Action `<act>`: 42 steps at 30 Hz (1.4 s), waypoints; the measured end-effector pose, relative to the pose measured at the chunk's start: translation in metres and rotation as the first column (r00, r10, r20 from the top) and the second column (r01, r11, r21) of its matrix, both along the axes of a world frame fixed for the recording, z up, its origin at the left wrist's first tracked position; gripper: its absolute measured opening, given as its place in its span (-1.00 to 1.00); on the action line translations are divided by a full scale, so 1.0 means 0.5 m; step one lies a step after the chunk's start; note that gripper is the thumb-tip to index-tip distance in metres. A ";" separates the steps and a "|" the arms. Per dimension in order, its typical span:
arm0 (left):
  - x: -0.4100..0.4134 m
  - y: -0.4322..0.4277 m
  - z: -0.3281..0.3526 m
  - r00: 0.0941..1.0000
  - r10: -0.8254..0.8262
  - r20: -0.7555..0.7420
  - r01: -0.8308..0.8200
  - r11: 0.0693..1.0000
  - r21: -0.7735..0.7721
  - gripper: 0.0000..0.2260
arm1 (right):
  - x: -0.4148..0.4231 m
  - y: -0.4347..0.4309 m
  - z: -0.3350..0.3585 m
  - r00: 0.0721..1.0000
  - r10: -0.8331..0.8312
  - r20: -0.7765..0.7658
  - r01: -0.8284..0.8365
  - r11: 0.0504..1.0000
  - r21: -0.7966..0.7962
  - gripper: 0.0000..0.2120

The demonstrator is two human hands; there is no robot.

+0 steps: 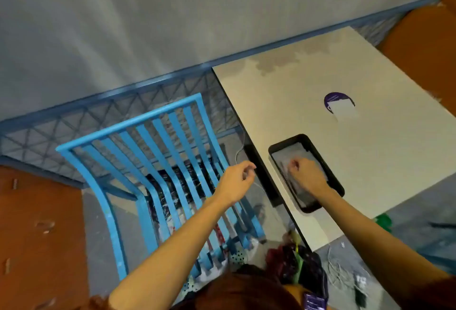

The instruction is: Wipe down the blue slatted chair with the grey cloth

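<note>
— Where do we find the grey cloth?

— We see it lying in the black tray, which sits near the left edge of the pale table. Our right hand is down on the cloth with its fingers curled into it, gripping it.

— And the blue slatted chair?

— It stands just left of the table, well apart from the cloth, with its back rail on the far side from us. Nothing touches it, as far as we can tell.

— What about our other hand?

— Our left hand hangs above the chair's right edge, fingers loosely curled and holding nothing. The two hands are apart, with the table's edge between them.

— Anything else around us?

— A torn purple sticker on the tabletop beyond the tray, a dark bundle showing through the slats, and a blue mesh railing behind the chair.
</note>
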State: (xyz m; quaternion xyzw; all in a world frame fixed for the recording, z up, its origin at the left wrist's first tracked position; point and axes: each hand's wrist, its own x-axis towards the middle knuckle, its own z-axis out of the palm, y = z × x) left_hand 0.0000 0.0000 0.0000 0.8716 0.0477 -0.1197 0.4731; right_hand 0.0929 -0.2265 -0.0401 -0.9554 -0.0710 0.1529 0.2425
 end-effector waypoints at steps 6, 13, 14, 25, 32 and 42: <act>0.010 0.002 -0.015 0.996 0.057 -0.065 -0.056 0.998 0.018 -0.82 | 0.030 0.006 -0.038 0.990 0.085 -0.116 -0.115 0.952 -0.284 -0.50; 0.001 0.004 -0.021 0.987 0.101 -0.129 -0.103 0.995 -0.013 -0.81 | 0.066 0.001 -0.056 0.977 0.132 -0.167 -0.193 0.881 -0.431 -0.81; -0.002 0.007 -0.022 0.984 0.114 -0.135 -0.118 0.993 -0.019 -0.82 | 0.071 -0.002 -0.053 0.978 0.124 -0.170 -0.181 0.906 -0.383 -0.81; -0.058 0.013 -0.002 0.888 0.338 -0.311 -0.433 0.842 -0.322 -0.85 | 0.070 0.010 0.192 0.908 -0.199 -0.367 0.332 0.878 0.344 -0.77; -0.079 0.005 0.043 0.850 0.346 -0.398 -0.522 0.662 -0.538 -0.73 | -0.001 0.146 0.258 0.820 -0.044 -0.571 0.451 0.665 0.596 -0.76; -0.221 0.084 0.024 0.752 0.586 -0.302 -0.659 0.688 -0.304 -0.88 | -0.096 0.356 0.192 0.576 0.263 -0.774 0.464 0.674 0.575 -0.88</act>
